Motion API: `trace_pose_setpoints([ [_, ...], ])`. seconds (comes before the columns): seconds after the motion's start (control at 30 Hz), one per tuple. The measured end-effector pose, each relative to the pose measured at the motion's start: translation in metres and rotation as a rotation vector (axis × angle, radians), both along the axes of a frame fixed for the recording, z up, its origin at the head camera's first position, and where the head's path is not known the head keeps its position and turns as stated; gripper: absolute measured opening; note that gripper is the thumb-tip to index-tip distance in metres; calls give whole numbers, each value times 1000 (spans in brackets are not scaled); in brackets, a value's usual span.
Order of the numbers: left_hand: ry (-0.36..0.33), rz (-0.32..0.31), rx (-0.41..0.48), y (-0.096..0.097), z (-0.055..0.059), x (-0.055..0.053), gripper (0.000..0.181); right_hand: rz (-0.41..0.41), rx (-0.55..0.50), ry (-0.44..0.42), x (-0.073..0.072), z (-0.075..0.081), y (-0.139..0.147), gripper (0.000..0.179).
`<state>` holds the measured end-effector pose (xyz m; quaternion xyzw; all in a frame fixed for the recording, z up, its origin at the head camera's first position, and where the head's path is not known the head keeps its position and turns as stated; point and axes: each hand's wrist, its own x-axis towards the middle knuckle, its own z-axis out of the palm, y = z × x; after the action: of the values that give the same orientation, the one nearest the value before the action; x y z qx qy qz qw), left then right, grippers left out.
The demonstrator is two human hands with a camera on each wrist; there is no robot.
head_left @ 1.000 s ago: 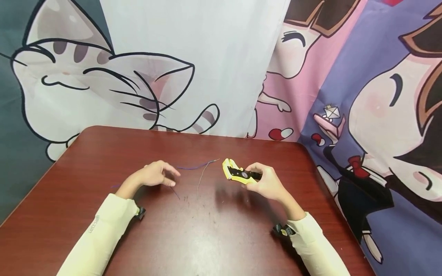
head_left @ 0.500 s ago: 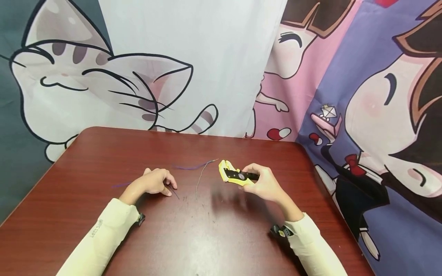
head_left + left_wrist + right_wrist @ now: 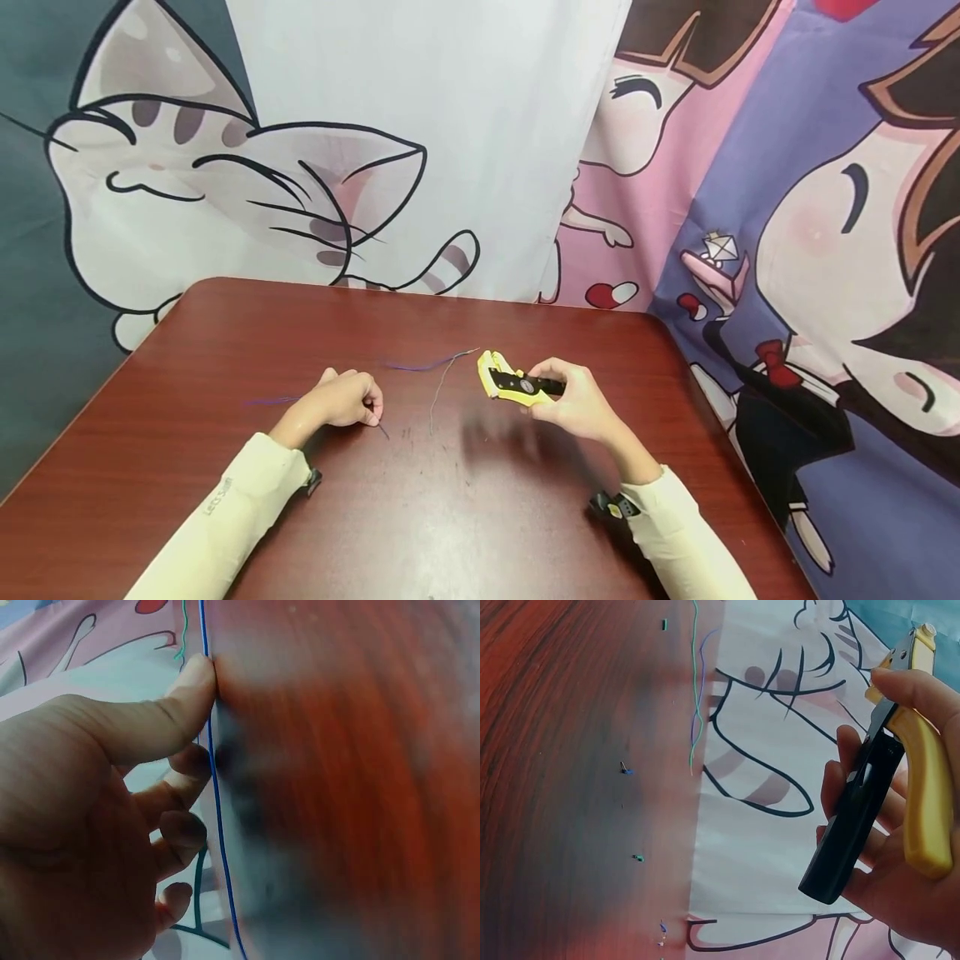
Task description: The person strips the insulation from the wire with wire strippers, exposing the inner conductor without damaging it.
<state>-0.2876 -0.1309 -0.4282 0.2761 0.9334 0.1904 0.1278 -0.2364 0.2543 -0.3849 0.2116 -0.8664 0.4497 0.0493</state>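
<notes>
My left hand (image 3: 341, 402) pinches a thin blue wire (image 3: 223, 832) between thumb and forefinger, low over the table. One end of the wire pokes out past the fingertips; in the head view it trails off to the left behind the wrist. The right hand (image 3: 583, 404) grips a yellow-and-black wire stripper (image 3: 517, 385), raised above the table with its head pointing left. In the right wrist view, the thumb lies near the tool's metal top and fingers wrap its black handle (image 3: 851, 825). Between the hands lie another blue wire (image 3: 416, 367) and a green one, crossing near the far end.
Small cut bits of wire are scattered on the brown table (image 3: 450, 533), among them a green piece (image 3: 638, 858) and a blue one (image 3: 627, 770). Behind the table hangs a cartoon-printed cloth (image 3: 480, 150).
My left hand has come down a little and closed its thumb and forefinger on the wire. The right hand has shifted slightly left with the stripper.
</notes>
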Motion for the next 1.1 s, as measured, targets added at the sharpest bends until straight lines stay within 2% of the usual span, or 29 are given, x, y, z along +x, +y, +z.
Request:
trace_pose_setpoints([
  [0.27, 64, -30, -2, 0, -2, 1, 25, 1, 7, 6, -1, 3, -1, 38],
  [0.5, 10, -13, 79, 1, 3, -3, 23, -4, 4, 1, -1, 6, 1, 38],
  [0.57, -2, -17, 102, 2, 5, -6, 22, -6, 6, -4, 4, 18, -4, 36],
  [0.73, -32, -40, 222, 3, 8, -7, 17, 1, 8, -22, 20, 45, -19, 34],
  [0.83, -40, -76, 320, 4, 10, -9, 14, -5, 0, -3, 20, 43, -19, 35],
  [0.97, 14, -109, 396, 8, 11, -11, 14, -14, -26, 42, 18, 41, -18, 35],
  [1.1, 82, -96, 442, 15, 16, -9, 13, 5, -58, 64, 18, 39, -16, 35],
])
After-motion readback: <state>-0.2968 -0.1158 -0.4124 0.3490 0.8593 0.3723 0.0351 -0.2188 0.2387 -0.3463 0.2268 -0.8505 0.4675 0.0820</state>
